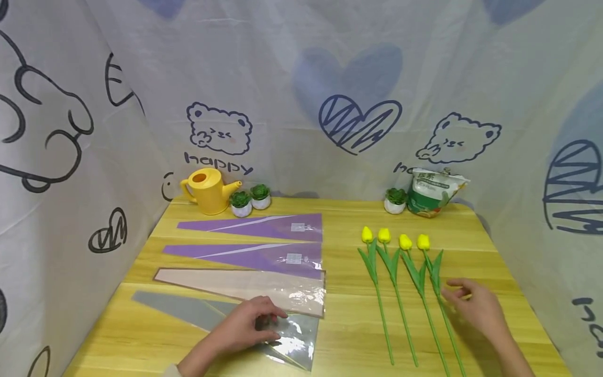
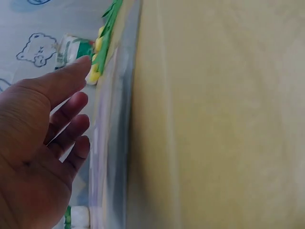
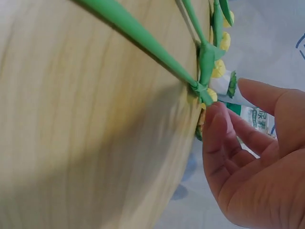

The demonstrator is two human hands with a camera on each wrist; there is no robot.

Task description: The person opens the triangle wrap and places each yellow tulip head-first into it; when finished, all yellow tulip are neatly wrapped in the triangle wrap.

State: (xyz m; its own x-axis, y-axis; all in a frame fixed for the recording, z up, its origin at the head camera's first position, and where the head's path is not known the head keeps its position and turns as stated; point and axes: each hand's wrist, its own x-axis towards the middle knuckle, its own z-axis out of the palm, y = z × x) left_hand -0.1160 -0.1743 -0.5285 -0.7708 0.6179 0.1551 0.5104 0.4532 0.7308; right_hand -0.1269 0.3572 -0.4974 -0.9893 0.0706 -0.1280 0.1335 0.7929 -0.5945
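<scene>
Sleeves and tulips on the table

My left hand rests flat, fingers relaxed, on the grey sleeve — nothing inside it. My right hand, loosely open, touches the rightmost tulip — four lie side by side.

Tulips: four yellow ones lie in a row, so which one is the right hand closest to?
The rightmost tulip. The right hand reaches its stem, fingers just beside it, while the other three tulips lie farther left, away from either hand.

bag label: too small | rightmost tulip stem: cut off
</scene>
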